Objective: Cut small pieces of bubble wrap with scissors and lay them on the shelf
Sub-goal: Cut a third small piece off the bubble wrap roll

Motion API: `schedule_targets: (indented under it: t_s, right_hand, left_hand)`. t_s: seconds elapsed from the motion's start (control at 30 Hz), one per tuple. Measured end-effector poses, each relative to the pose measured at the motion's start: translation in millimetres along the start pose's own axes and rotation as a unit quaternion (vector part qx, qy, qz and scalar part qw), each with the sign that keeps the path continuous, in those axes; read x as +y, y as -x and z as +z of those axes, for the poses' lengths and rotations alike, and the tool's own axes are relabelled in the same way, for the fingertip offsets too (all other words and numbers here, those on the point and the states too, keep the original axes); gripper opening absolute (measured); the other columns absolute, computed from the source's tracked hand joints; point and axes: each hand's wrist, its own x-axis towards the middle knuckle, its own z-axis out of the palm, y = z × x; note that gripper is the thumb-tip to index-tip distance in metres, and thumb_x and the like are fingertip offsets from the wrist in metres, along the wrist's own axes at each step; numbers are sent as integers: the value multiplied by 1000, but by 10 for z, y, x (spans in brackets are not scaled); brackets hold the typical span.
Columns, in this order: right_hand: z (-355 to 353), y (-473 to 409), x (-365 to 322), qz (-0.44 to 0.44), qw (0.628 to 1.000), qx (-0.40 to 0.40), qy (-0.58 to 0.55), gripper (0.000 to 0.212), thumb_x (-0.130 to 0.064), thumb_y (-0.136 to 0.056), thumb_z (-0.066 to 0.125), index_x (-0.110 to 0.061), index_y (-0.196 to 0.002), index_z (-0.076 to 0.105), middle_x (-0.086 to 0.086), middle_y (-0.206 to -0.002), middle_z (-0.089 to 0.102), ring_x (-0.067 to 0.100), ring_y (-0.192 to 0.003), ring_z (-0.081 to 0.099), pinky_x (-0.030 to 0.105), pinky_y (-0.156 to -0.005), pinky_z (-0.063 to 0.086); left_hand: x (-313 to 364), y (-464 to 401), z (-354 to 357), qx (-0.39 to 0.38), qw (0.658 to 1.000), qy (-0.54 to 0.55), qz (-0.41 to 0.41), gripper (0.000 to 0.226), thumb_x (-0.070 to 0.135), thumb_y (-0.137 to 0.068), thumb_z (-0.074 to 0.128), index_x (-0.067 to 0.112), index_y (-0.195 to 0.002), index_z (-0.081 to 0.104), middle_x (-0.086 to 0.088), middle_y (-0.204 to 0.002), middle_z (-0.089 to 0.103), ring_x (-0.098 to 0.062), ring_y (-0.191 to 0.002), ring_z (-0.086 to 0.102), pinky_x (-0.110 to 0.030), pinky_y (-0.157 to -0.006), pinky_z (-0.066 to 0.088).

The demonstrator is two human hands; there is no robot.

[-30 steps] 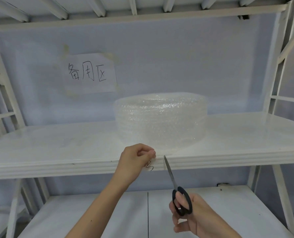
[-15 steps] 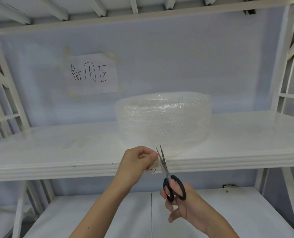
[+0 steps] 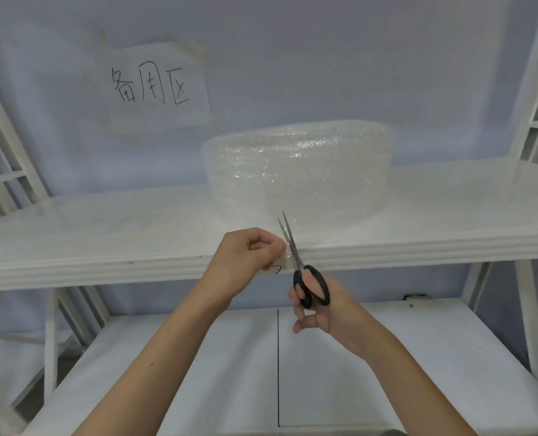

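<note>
A big roll of clear bubble wrap (image 3: pixel 297 174) stands on the white shelf (image 3: pixel 104 234). At the shelf's front edge my left hand (image 3: pixel 245 262) pinches the loose end of the wrap (image 3: pixel 288 258). My right hand (image 3: pixel 321 306) holds black-handled scissors (image 3: pixel 302 272) just right of the left hand. Their blades point up and are slightly apart, with the wrap's end between them.
A paper sign with handwriting (image 3: pixel 154 86) is taped to the blue-grey back wall. A lower white shelf (image 3: pixel 418 357) lies under my arms. White frame posts (image 3: pixel 531 278) stand at both sides.
My right hand has brought the scissors up and left to the wrap held by my left hand; the blades now straddle the wrap's end. The view has moved closer.
</note>
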Motion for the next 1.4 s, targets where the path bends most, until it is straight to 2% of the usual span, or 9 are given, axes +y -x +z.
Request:
schedule_targets:
  t_s: [0.07,0.27,0.33,0.43,0.67,0.83,0.97,1.13,1.4]
  right_hand:
    - [-4,-42,-43,-13,1000,-7,26,35,-43,-82,60,-13,-63,56,7,-71,49,17,-55,48,34,-57,54]
    - [-15,-95,-45,-40,998,-16,34,33,-46,-74,68,-18,-59,60,7,-71,49,17,-55,47,32,-61,54]
    - [-22,-111,-53,-44,999,-18,21,36,-45,-81,66,-14,-62,60,8,-72,50,17,-56,48,34,-61,55]
    - [5,-148,-107,-50,998,-12,26,36,-42,-85,64,-12,-66,60,8,-72,51,17,-58,49,35,-61,55]
    - [9,-161,-106,-56,998,-9,6,32,-37,-76,64,-6,-70,63,6,-70,54,16,-56,49,30,-61,55]
    - [-9,-155,-107,-42,999,-11,12,32,-38,-75,66,-7,-69,65,4,-71,57,15,-54,49,32,-63,53]
    - [3,-113,-137,-44,999,-14,17,29,-38,-76,65,-16,-57,63,4,-69,52,15,-54,48,31,-61,52]
    - [0,-77,-166,-39,999,-12,21,36,-34,-83,68,-18,-53,57,5,-68,51,17,-53,47,30,-59,51]
    - [-61,-29,-175,-34,997,-44,52,42,-47,-85,53,-14,-60,50,4,-71,54,23,-58,49,39,-67,51]
  left_hand:
    - [13,25,10,-4,1000,3,4,7,12,-88,69,7,-85,74,1,-67,68,-7,-59,56,-16,-62,50]
    - [30,36,-10,1,1000,0,11,8,13,-87,70,6,-85,73,-16,-78,70,-13,-64,56,-19,-63,50]
    - [20,52,-1,-8,1000,-12,8,10,14,-87,70,5,-87,73,-18,-78,69,-12,-64,56,-19,-64,50]
    - [25,74,31,-25,999,-17,11,11,15,-88,70,5,-89,73,-13,-76,68,-12,-65,58,-20,-65,51]
    - [83,65,-72,-37,999,-19,24,2,12,-86,71,11,-87,73,-1,-70,69,-10,-64,60,-18,-67,52]
    - [177,24,-156,-1,1000,27,14,22,34,-89,66,13,-94,75,-2,-87,78,-10,-74,67,-20,-72,56]
    - [331,-38,-134,26,994,101,-25,50,54,-91,51,10,-89,73,-8,-82,77,-16,-68,66,-28,-75,59]
    - [362,-60,-29,22,999,-10,29,25,28,-93,62,5,-89,72,-3,-78,75,-11,-67,64,-27,-72,57]
    - [281,-50,45,3,999,-4,44,20,19,-95,59,11,-80,69,3,-67,71,-10,-64,62,-24,-68,55]
